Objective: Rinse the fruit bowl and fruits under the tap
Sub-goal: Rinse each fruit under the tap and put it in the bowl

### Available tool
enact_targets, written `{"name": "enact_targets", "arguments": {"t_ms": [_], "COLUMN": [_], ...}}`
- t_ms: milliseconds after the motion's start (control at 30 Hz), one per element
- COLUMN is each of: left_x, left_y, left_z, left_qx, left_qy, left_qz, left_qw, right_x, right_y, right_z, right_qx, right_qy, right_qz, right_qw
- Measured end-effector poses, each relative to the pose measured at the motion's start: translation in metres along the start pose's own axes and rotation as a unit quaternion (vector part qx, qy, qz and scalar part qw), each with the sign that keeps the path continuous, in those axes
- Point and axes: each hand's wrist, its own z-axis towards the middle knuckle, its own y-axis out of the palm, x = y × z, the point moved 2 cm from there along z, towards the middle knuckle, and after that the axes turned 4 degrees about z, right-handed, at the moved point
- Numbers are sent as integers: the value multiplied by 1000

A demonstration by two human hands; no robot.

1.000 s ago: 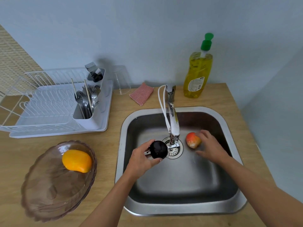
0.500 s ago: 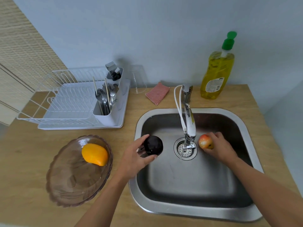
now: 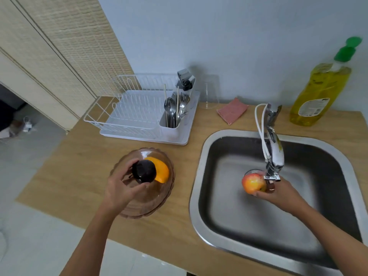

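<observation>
A brownish glass fruit bowl point(image 3: 151, 208) stands on the wooden counter left of the sink, with an orange-yellow fruit point(image 3: 161, 170) lying in it. My left hand point(image 3: 121, 188) grips a dark round fruit point(image 3: 143, 171) just above the bowl, beside the orange fruit. In the steel sink point(image 3: 201, 176), my right hand point(image 3: 278, 193) holds a red-yellow apple point(image 3: 253, 183) right under the spout of the chrome tap point(image 3: 273, 154). I cannot tell whether water is running.
A white dish rack point(image 3: 139, 114) with a cutlery holder stands at the back left. A clear glass point(image 3: 211, 90), a pink sponge point(image 3: 232, 112) and a yellow dish soap bottle point(image 3: 318, 90) line the wall. The counter's left edge drops to the floor.
My left hand carried the dark fruit out of the sink, leftward to just over the bowl. My right hand brought the apple under the tap spout. The view swung left.
</observation>
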Motion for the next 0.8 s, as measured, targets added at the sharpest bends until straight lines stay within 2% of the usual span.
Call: {"name": "enact_targets", "arguments": {"t_ms": [100,267,533,600,733,800], "left_x": [-31,-63,-56,-49,-1,37], "left_y": [-22,-33,-22,-28,-30,-4], "left_z": [-3,4,16,16,9,1], "left_qx": [-5,-60,-111,-101,41,26], "left_qy": [-19,-41,-30,-33,72,142], "left_qz": [45,117,153,146,133,90], "left_qw": [999,991,981,984,988,985], "right_x": [-5,-11,-27,-27,-27,-25], "right_y": [2,4,-1,-4,-11,-14], "right_z": [5,7,2,1,-5,-9], "right_qx": [-22,-32,-42,-47,-59,-66], "right_qy": [-9,-12,-2,3,28,34], "right_qz": [19,31,71,79,94,110], "right_qw": [1000,999,997,996,993,991]}}
